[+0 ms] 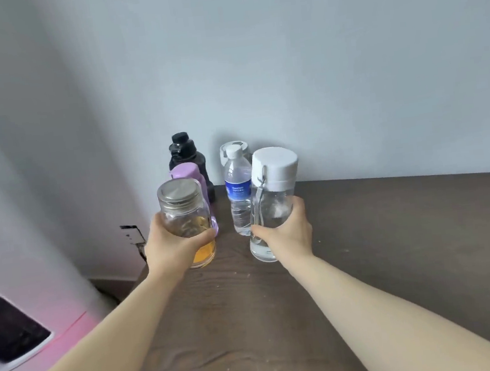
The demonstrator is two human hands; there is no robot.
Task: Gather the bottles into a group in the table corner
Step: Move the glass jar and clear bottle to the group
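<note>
My left hand [171,247] grips a glass jar bottle [184,209] with a metal lid and orange liquid at its bottom, near the table's left edge. My right hand [288,235] grips a clear bottle [272,194] with a white cap and a strap. Behind them, in the far left corner by the wall, stand a purple bottle [185,172], a black bottle [184,149], a small water bottle [237,186] with a blue label, and a clear bottle with a white lid [235,147], mostly hidden.
The dark wooden table [395,245] stretches right and toward me. A grey wall rises directly behind the bottles. A white and pink appliance [23,299] stands off the table's left edge, with a wall socket [132,235] beside it.
</note>
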